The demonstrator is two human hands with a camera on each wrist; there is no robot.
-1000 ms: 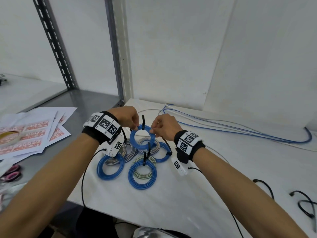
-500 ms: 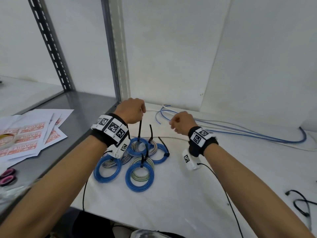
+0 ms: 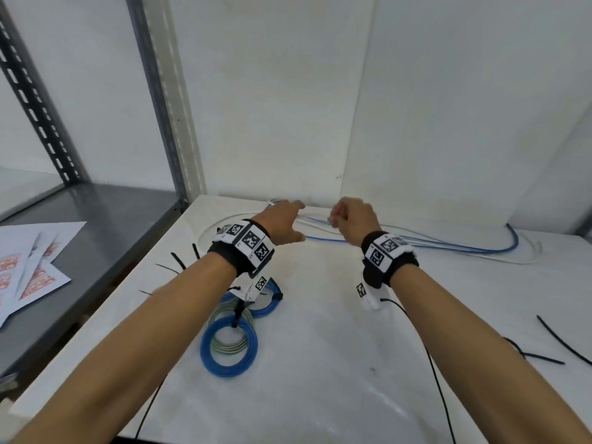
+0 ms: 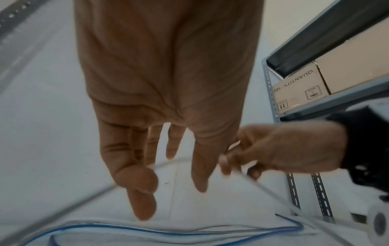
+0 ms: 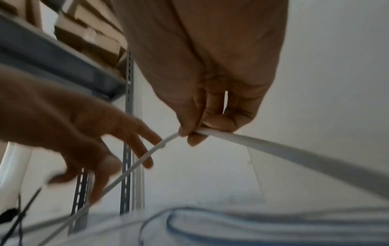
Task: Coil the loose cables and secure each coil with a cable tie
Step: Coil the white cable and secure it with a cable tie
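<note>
A thin white loose cable is pinched by the right hand above the white tabletop, at its far edge; the left hand reaches beside it, fingers spread. Nearer on that tabletop, tied blue and grey cable coils lie finished, while long blue loose cables and spare black cable ties remain, so the task is judged partly done.

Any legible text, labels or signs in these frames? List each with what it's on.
"QUANTITY: 100" - brown cardboard box on the grey metal shelf, with handling pictograms; its other small print is too blurred.
White sheets with red-orange printed labels: unreadable.
Black-and-white square marker tags on wrist bands: patterns, no words.
</note>
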